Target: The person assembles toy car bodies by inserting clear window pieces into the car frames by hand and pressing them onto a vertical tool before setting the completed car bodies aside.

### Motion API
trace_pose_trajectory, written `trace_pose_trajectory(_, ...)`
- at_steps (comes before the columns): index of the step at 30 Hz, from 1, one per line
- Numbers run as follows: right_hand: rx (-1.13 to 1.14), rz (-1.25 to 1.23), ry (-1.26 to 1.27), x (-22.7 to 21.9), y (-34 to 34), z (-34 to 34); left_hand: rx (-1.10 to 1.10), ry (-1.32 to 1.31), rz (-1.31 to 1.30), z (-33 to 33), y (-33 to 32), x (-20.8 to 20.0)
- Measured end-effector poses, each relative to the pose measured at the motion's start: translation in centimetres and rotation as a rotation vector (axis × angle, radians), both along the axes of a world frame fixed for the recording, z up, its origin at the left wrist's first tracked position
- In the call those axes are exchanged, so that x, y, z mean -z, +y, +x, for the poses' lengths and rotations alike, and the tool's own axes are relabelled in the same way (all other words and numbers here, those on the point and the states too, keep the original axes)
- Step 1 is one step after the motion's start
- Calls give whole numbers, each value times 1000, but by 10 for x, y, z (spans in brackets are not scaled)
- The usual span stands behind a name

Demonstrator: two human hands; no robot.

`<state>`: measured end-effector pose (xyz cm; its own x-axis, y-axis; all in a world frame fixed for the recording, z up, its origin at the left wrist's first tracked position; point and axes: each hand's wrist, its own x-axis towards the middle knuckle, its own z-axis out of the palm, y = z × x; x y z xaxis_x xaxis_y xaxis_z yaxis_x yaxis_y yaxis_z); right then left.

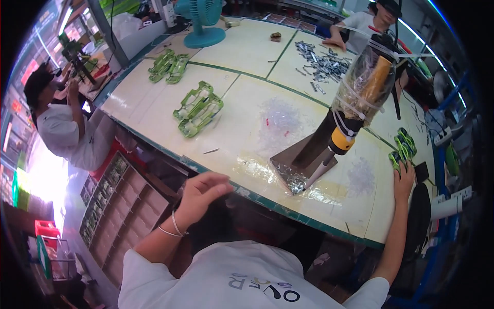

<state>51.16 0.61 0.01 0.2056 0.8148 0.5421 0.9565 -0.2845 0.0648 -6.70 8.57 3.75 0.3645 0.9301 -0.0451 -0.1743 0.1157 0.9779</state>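
At the right end of the table (267, 123), the right hand (404, 180) is stretched out with its fingers (398, 169) laid on a green part (395, 158) near the table edge; whether the fingers are closed around it cannot be told. Just behind it, a second stack of green parts (406, 142) lies on the table top. Below the near edge, the left hand (201, 195) is held off the table, its fingers loosely curled and slightly apart, with nothing gripped; thin bracelets (175, 227) are worn at the wrist. Between the two hands, a tool wrapped in clear film (360, 92) is mounted at a slant, its yellow collar (341, 141) and tip pointed down at a metal tray (294, 172) with shiny scraps in it. Clear plastic bits (280, 121) are scattered on the table left of the tool. Farther left, two more stacks of green parts are set: one (198, 109) near the middle, another (168, 66) toward the far side. A teal fan (203, 23) is placed at the far edge, and a heap of small metal pieces (321, 62) is spread on the far right. A person in white (67, 129) is seated at the left, another (360, 26) at the far side
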Motion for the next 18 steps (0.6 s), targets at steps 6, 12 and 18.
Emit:
trace_pose_trajectory(6, 122, -111, -127, -10, 40, 12, -462, 327, 357, -59, 70, 11)
trace_pose_trajectory(12, 105, -6, 73, 5, 57, 30, -452, 979, 977, -87, 122, 15)
trace_pose_trajectory(18, 134, 250, 116, 13, 33, 24, -185, 1121, 1165, -68, 104, 16)
